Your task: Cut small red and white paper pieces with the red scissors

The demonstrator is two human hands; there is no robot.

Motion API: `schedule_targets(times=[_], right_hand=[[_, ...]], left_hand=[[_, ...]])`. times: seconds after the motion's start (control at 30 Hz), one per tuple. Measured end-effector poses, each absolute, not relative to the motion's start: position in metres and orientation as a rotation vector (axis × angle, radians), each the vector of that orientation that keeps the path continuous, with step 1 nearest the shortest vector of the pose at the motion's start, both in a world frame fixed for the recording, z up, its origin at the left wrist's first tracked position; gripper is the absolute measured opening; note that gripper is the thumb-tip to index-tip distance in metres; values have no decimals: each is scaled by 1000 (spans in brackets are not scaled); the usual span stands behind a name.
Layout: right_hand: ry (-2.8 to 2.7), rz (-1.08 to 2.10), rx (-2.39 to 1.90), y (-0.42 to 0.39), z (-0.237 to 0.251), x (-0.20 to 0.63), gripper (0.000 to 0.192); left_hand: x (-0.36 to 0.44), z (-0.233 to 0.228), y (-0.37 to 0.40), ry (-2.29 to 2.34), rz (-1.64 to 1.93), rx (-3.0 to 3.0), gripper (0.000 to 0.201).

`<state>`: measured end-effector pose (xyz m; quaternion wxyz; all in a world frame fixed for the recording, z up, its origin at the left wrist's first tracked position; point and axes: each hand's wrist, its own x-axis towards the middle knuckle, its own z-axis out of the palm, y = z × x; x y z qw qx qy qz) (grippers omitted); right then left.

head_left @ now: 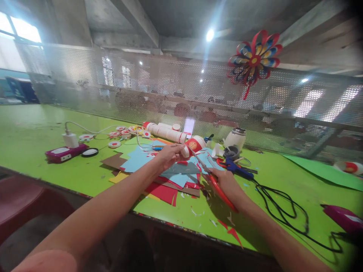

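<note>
The left hand (171, 153) has its grip pinching a paper cup (195, 145) over mid-bench (85, 172); likely light, easily crushed, best held gently at the end. Its long axis runs sideways, mouth unclear. The right hand's (225, 182) grip wraps scissors (221, 193), blades toward the far edge.

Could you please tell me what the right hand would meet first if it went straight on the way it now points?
Leading with the scissors, the right hand would probably meet the red-and-white piece held in the left hand; exact depth is unclear.
</note>
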<state>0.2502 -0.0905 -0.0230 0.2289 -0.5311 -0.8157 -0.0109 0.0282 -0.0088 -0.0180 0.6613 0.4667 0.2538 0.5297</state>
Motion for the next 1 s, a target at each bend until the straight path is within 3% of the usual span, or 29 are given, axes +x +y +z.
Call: schedule_targets(times=[0.67, 0.87, 1.0], right_hand=[[-2246, 16, -1459, -85, -23, 250, 36], [-2244, -2, -1488, -89, -25, 247, 33], [-2259, -6, -1484, -89, -25, 247, 31]], left_hand=[[36, -17, -13, 600, 1399, 1076, 35], [36, -15, -16, 596, 1390, 1014, 31], [30, -15, -13, 552, 1263, 951, 17]])
